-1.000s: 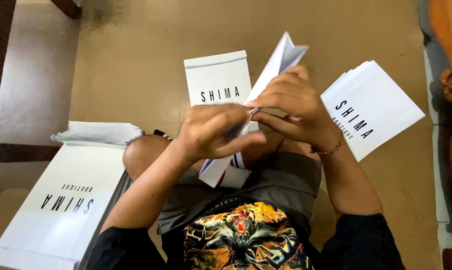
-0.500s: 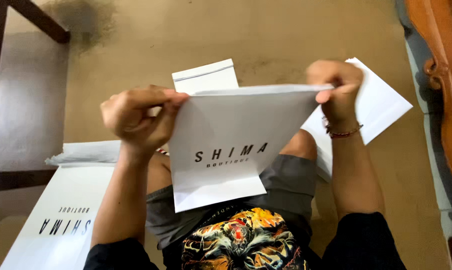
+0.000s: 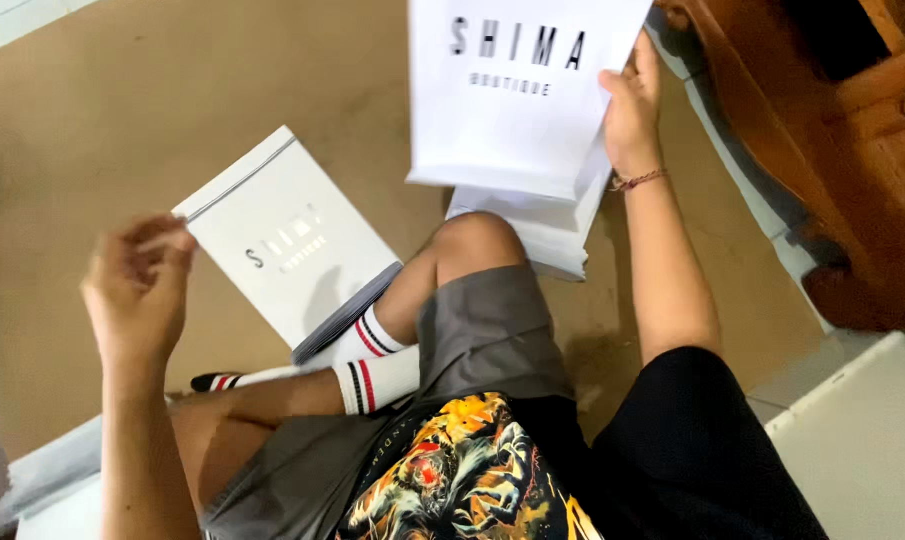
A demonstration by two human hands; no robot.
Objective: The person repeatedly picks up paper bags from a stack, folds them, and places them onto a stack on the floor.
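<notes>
At the top of the frame the right hand (image 3: 631, 110) pinches a finished white paper bag (image 3: 518, 95) over the right stack (image 3: 538, 230); the left hand (image 3: 138, 285), fingers loosely curled, holds nothing near the left stack (image 3: 288, 250) of bags.

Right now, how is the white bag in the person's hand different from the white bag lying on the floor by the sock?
The held bag hangs raised in the right hand; the floor bag lies flat on a stack, touched by no hand. The held bag's lettering looks dark and large; the floor bag's looks small and pale. Both are white paper bags with printed fronts.
</notes>
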